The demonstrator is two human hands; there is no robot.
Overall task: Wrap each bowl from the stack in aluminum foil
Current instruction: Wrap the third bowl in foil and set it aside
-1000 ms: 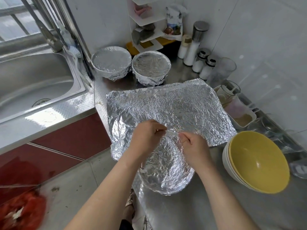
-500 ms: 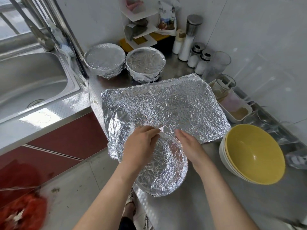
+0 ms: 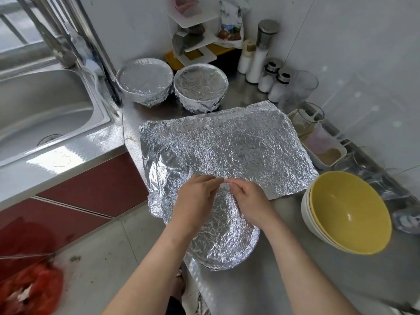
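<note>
Left hand (image 3: 195, 201) and right hand (image 3: 251, 200) pinch the crinkled silver aluminium foil sheet (image 3: 227, 144) with curled fingers, over the foil-draped bowl (image 3: 222, 242) at the steel bench's (image 3: 238, 292) near edge; the stack of yellow-lined bowls (image 3: 347, 212) sits to the right.

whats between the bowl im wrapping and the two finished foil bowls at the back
The loose stretch of the foil sheet, crinkled and lying flat on the steel counter, as the head view shows.

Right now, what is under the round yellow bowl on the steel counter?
Round white bowls nest under the round yellow bowl; only their rims show. Their number and insides are covered.
</note>
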